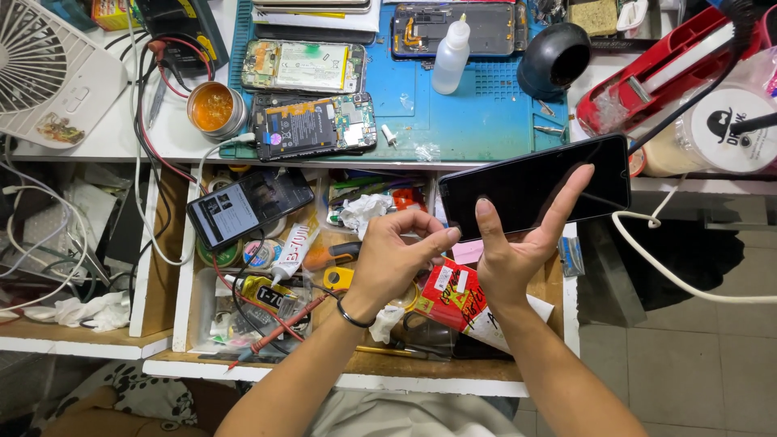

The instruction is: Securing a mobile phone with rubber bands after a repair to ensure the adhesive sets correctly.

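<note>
Right hand: your right hand (pixel 510 255) grips the black phone (pixel 536 187), thumb pressed on its near edge, long fingers (pixel 571 194) stretched up across the dark glass.
Left hand: your left hand (pixel 394 259) is curled, fingertips pinched together and touching the phone's lower left corner, right beside your right thumb.
Phone: flat, glossy, rectangular slab, tilted, held above the open drawer (pixel 364 366).
Below your fingers: a cluttered wooden drawer with glue tubes (pixel 293 252), a red packet (pixel 450 295), crumpled tissue and a second phone (pixel 249 206) with a lit screen.
Beyond your fingertips: a blue work mat (pixel 477 113) carrying opened phones (pixel 314 125), a clear squeeze bottle (pixel 451 57) and a round flux tin (pixel 214 109).
In the way: a white cable (pixel 672 271) loops just right of your right hand.
</note>
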